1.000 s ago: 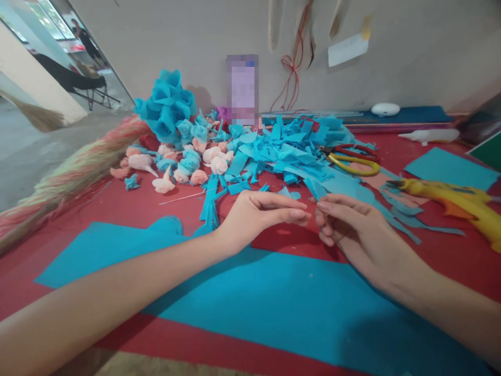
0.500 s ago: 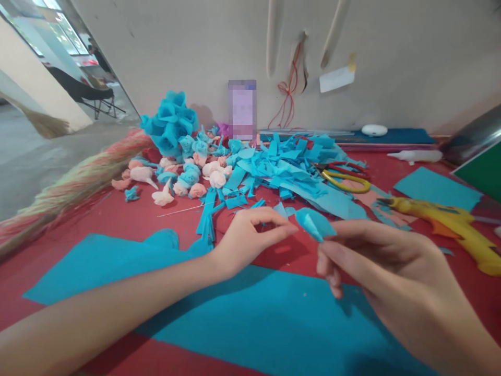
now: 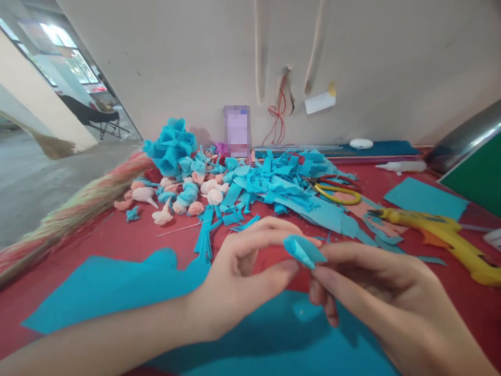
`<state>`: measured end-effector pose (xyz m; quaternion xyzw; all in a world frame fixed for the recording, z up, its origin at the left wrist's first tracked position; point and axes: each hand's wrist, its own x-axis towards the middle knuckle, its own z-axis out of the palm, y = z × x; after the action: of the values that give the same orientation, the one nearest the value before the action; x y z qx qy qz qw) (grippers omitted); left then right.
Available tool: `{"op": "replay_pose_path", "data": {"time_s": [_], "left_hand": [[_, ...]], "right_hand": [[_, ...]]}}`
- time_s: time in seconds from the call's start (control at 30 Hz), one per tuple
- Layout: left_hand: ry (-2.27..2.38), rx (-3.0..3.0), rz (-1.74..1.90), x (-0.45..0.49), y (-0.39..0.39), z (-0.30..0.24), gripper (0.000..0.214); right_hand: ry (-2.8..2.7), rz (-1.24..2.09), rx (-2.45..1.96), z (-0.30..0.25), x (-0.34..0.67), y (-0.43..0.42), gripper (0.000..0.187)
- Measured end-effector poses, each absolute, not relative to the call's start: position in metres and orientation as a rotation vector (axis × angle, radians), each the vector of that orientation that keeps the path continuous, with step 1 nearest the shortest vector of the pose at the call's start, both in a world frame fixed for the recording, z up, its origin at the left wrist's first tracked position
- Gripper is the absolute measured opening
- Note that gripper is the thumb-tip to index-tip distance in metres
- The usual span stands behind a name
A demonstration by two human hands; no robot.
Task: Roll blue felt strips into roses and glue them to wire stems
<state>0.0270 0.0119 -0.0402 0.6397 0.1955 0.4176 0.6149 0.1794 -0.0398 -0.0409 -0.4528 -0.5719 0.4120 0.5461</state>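
The small blue paper piece [image 3: 311,253] is held up in front of the person, above the table [image 3: 129,237]. It is rolled or folded like a little cone: a rounded, darker end at the upper left, a paler fold running slantwise down the middle, a smooth flap on the right, and a narrow point at the bottom. The right hand [image 3: 399,300] has it in its grip, thumb and forefinger pinching the flap and the point. The left hand [image 3: 229,287] curves around the rounded end, its grip spread, thumb below and fingers behind; whether it touches the paper I cannot tell. Beneath both hands lies a large blue sheet [image 3: 282,339]. Beyond them is a heap of blue paper strips [image 3: 282,185], with blue, white and pink paper flowers [image 3: 188,193] to its left, and yellow-and-red-handled scissors [image 3: 340,198] and a yellow glue gun [image 3: 426,222] to its right.
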Motion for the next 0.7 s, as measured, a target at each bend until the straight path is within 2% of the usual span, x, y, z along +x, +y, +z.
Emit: {"op": "replay_pose_path", "data": {"time_s": [0.33, 0.7], "left_hand": [[0.459, 1.288, 0.952, 0.0293, 0.0063, -0.0434, 0.016], [0.443, 1.175, 0.947, 0.0311, 0.0047, -0.0437, 0.014]], "right_hand": [[-1.271, 0.985, -1.038, -0.0412, 0.1756, -0.0386, 0.019], [-1.332, 0.843, -1.056, -0.0408, 0.1751, -0.0393, 0.022]]}}
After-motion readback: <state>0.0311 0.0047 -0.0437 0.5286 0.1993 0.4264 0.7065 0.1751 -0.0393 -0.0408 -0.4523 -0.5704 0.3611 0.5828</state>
